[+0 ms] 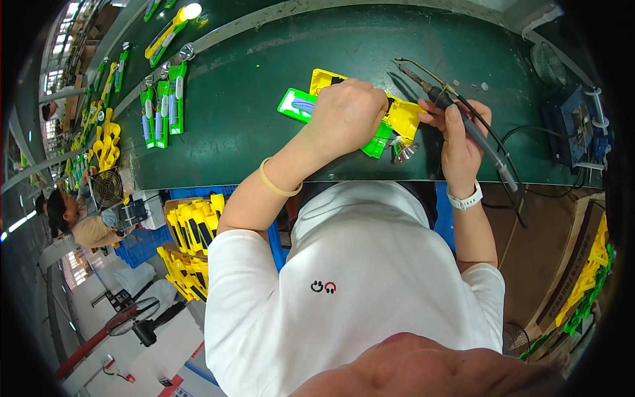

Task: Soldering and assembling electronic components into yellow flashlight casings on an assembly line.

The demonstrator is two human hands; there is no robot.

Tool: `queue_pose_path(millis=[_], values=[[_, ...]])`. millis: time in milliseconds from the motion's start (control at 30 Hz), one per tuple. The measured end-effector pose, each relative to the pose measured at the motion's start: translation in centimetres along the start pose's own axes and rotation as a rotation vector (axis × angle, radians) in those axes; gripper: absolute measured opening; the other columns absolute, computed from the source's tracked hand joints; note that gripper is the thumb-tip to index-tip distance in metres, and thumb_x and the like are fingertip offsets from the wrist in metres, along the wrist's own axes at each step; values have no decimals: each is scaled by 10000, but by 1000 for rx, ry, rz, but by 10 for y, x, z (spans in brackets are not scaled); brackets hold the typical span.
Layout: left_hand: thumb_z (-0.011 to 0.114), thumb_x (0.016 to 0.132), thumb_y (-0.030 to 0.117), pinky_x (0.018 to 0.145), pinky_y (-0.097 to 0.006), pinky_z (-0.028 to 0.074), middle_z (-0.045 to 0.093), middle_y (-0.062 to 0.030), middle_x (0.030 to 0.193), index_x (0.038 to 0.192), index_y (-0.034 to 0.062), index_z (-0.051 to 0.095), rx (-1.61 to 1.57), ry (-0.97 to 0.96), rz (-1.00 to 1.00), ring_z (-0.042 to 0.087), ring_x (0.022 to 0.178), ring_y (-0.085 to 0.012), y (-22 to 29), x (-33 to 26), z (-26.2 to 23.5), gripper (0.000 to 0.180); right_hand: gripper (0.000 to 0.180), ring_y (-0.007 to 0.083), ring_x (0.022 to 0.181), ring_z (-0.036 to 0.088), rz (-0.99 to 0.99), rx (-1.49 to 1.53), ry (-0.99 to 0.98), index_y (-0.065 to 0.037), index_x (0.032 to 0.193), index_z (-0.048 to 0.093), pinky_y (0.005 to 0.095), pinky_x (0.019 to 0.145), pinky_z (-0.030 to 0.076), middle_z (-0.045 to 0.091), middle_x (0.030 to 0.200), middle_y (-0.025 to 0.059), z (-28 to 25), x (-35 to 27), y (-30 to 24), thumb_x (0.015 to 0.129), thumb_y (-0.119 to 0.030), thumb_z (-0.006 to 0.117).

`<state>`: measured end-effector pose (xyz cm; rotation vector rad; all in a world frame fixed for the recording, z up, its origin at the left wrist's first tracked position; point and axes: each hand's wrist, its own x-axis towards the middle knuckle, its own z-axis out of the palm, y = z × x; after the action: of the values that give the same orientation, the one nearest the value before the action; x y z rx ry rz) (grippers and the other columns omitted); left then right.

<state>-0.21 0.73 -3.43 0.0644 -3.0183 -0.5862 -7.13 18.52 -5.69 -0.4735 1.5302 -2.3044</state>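
My left hand (349, 118) is closed in a fist over a lamp casing, and whatever its fingers pinch is hidden. Beneath it a yellow casing half (405, 120) lies turned up. A green casing half (288, 104) with a blue cell sticks out to the left of the fist. A round silver reflector (405, 153) hangs at the casing's right end, near thin wires. In my right hand (461, 129) is a soldering iron (415, 77), its tip pointing up and left above the table, apart from the casing. A thin curved tube runs along the iron.
Several green lamp bodies (160, 109) lie left on the green table (238, 112). A blue soldering station (563, 129) stands at the right edge, its cable leading to the iron. Yellow casings (193, 225) are stacked below left. Another person (83, 215) sits far left beside a line of lamps.
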Motion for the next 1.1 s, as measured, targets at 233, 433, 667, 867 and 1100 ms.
queue_pose_path(millis=[233, 433, 667, 867, 1100], values=[[574, 785, 171, 671, -375, 476, 622, -68, 771, 780, 87, 655, -3, -61, -33, 594, 801, -253, 0, 0, 0, 117, 211, 313, 869, 644, 1, 2, 44, -9, 1021, 355, 353, 751, 549, 542, 919, 138, 0, 0, 6, 918, -104, 512], [570, 794, 172, 674, -368, 475, 622, -64, 773, 782, 87, 653, 10, -72, -30, 593, 804, -251, -1, 0, -1, 120, 225, 310, 862, 645, 2, 3, 47, -7, 1022, 355, 353, 749, 552, 541, 916, 135, 1, 0, 8, 917, -117, 519], [591, 787, 171, 643, -377, 473, 617, -71, 745, 792, 85, 632, -24, -36, -33, 598, 768, -261, -1, -1, 0, 96, 225, 301, 848, 650, -2, -1, 48, -9, 1029, 351, 347, 736, 552, 541, 903, 132, 0, 0, 8, 917, -109, 518], [656, 743, 152, 586, -398, 448, 582, -101, 670, 805, 59, 502, -47, 17, -70, 594, 689, -286, 4, -1, -3, 190, 218, 290, 842, 653, -13, -6, 42, -10, 1035, 345, 326, 729, 544, 538, 901, 133, 1, -1, 6, 919, -92, 510], [669, 736, 166, 531, -399, 436, 565, -104, 645, 798, 59, 480, 27, 92, 23, 586, 647, -295, 4, -3, -1, 226, 219, 282, 843, 651, -20, 7, 49, -8, 1034, 343, 326, 731, 542, 540, 896, 137, 3, -3, 5, 917, -87, 510]])
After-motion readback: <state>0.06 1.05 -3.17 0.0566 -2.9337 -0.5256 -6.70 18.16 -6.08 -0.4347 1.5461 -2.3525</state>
